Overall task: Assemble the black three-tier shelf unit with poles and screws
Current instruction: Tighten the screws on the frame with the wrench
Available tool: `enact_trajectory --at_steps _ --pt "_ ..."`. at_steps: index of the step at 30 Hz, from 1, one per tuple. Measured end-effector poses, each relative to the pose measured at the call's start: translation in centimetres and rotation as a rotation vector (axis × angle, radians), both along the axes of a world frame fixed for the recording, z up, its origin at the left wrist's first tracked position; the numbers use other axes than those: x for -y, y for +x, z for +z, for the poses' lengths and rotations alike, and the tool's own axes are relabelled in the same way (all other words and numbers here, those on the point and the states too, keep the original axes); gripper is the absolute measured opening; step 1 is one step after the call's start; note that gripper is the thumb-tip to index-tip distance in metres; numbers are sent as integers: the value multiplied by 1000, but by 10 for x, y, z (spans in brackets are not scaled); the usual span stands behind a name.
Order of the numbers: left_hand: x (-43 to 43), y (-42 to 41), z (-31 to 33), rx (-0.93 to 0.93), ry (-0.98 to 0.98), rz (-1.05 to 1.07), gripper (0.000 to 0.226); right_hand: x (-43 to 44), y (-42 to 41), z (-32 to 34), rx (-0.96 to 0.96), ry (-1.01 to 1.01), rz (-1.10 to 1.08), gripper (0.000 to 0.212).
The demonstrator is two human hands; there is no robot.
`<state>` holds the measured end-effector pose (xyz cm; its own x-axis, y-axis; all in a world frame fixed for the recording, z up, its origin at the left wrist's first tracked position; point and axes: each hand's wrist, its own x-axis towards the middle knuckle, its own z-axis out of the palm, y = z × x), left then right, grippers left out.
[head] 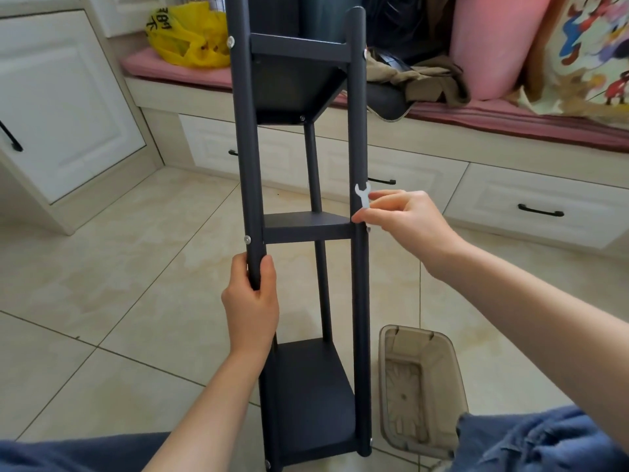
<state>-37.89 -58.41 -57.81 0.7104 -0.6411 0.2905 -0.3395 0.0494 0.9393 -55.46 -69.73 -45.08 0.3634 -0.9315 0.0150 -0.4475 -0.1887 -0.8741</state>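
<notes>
Looks like the tightening step, with all 3 tiers mounted. Steadies black shelf unit (308, 226), foot on the floor (136, 267), left hand (252, 301) wrapped round left pole (248, 165). Pinches white wrench (363, 195) in right hand (405, 219) beside middle tier's screw (368, 229). Next: seat wrench squarely, turn.

The shelf unit (308, 226) stands on the floor (136, 267). The left grip (252, 308) holds its left pole (243, 131) below the middle tier. The right grip (405, 219) holds a wrench (363, 195) at the right pole (357, 131), just above that tier. A bin (408, 330) stands right of the lowest tier. Behind, a counter (476, 119) carries a bag (190, 39).
</notes>
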Motion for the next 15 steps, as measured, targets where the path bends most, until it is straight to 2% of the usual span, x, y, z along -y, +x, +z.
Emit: enact_trajectory --at_steps 4,9,15 --pt "-3 0 -2 -52 -15 -11 22 3 11 0 -54 -53 36 17" --pt "-7 -2 -6 -115 -30 -25 28 2 23 7 -56 -3 0 18" --pt "-14 5 -4 -84 -28 13 28 -7 34 11 -18 -1 -32 14"
